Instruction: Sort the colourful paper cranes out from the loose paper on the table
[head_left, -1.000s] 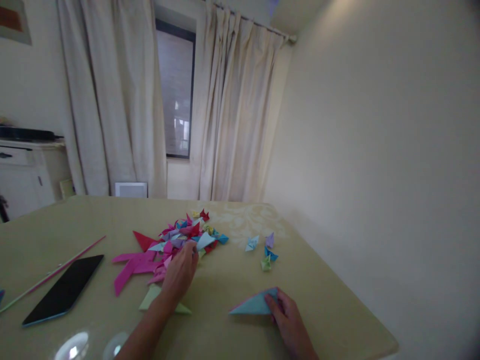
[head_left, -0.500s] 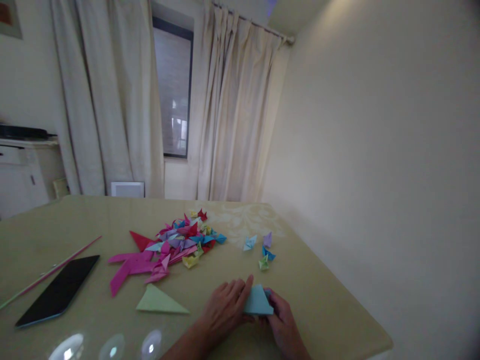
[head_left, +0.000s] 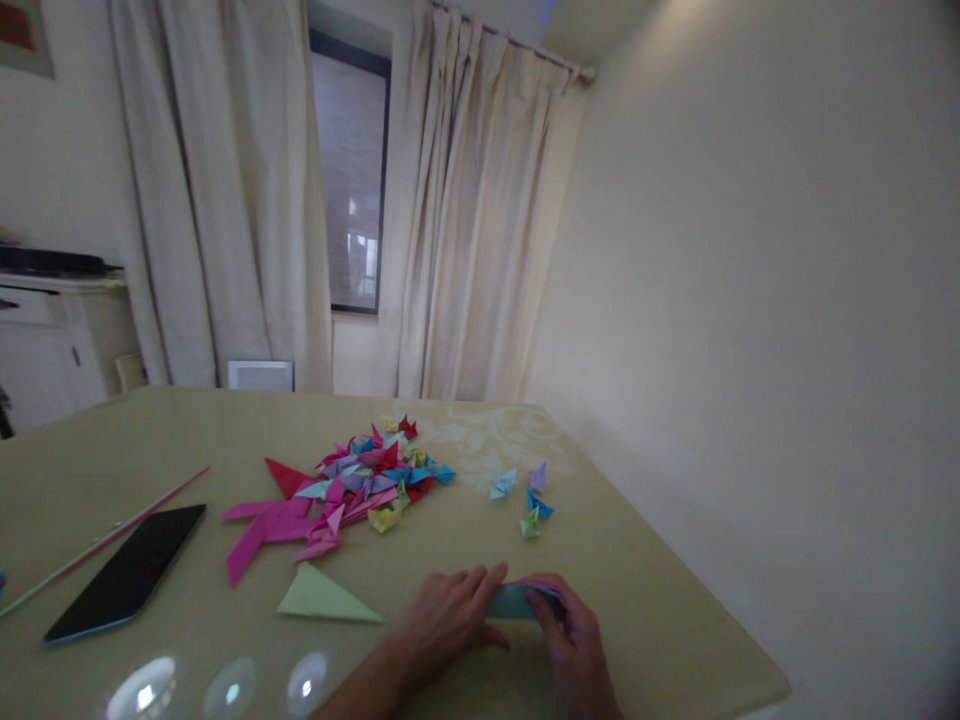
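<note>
A light-blue piece of folded paper (head_left: 514,601) spans the gap between my two hands near the table's front. My right hand (head_left: 574,635) pinches its right end, thumb on the near face and fingers behind. At the left end, my left hand (head_left: 454,610) lies against the paper with its fingers together and the thumb beneath; its grip is partly hidden. A thin pink edge shows along the paper's top. To the left lies a pale green folded paper triangle (head_left: 326,597). Beyond my hands sit small folded paper pieces: light blue (head_left: 502,484), purple (head_left: 538,478), blue (head_left: 539,506) and green (head_left: 530,524).
A heap of colourful folded paper (head_left: 375,480) lies mid-table, with a magenta folded piece (head_left: 274,525) at its left. Further left are a black tablet (head_left: 131,570) and a thin pink-green stick (head_left: 105,540). The table's right edge (head_left: 667,545) runs near the wall.
The light-blue paper has tilted, so it now shows as a narrow strip instead of a broad face. My right thumb has come onto its near side. The view has shifted slightly.
</note>
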